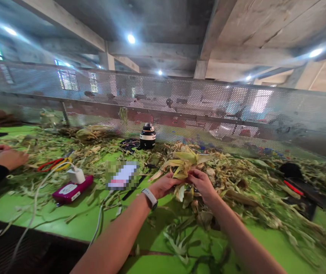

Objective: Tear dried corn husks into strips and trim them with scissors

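Both my hands meet over the green table, closed around a bundle of pale yellow-green corn husks. My left hand, with a watch on its wrist, pinches the bundle from the left. My right hand grips its lower right side, the fingertips partly hidden by the leaves. The husk tips fan upward and outward, and a few pieces hang below my fingers. Around and under the hands lies a heap of loose dried husks. More green strips lie nearer to me.
Left of my arms are a phone on a cable, a magenta power strip with a white charger, and scissors. A black jar stands before the perforated metal screen. Another person's hands are at far left.
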The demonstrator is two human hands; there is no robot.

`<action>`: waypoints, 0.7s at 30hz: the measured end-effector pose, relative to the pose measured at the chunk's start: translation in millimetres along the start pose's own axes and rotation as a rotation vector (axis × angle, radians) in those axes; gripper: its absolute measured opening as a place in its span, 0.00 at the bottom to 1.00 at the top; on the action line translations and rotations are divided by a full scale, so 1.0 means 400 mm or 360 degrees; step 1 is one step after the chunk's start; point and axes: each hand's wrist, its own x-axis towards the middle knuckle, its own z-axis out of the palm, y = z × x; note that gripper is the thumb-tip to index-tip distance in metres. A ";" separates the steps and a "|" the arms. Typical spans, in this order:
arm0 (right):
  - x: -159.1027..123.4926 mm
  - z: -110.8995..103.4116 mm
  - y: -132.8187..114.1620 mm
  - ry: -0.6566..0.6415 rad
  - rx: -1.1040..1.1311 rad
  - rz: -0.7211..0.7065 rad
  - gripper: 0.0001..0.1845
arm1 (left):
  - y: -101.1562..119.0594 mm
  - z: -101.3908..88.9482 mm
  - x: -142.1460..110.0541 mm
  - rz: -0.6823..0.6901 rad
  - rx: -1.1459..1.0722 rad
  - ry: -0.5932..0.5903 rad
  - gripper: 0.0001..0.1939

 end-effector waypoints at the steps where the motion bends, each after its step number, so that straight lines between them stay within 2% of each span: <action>1: 0.002 0.000 0.003 0.0007 -0.0027 -0.0029 0.19 | -0.001 -0.001 0.002 0.0004 0.0020 0.0006 0.17; 6: 0.009 -0.013 -0.001 -0.0050 -0.0011 0.0005 0.21 | 0.003 0.002 0.001 -0.0113 0.0125 0.0066 0.13; 11: 0.000 -0.028 -0.018 -0.0256 0.0116 0.0281 0.23 | 0.016 -0.007 -0.012 -0.0250 0.0148 -0.0006 0.07; 15: -0.006 -0.033 -0.020 -0.0377 0.0160 0.0391 0.23 | 0.022 -0.020 -0.017 -0.0361 0.0159 -0.0056 0.07; 21: -0.003 -0.036 -0.016 -0.0361 0.0153 0.0358 0.24 | 0.035 -0.016 -0.026 -0.0229 0.0249 -0.0010 0.09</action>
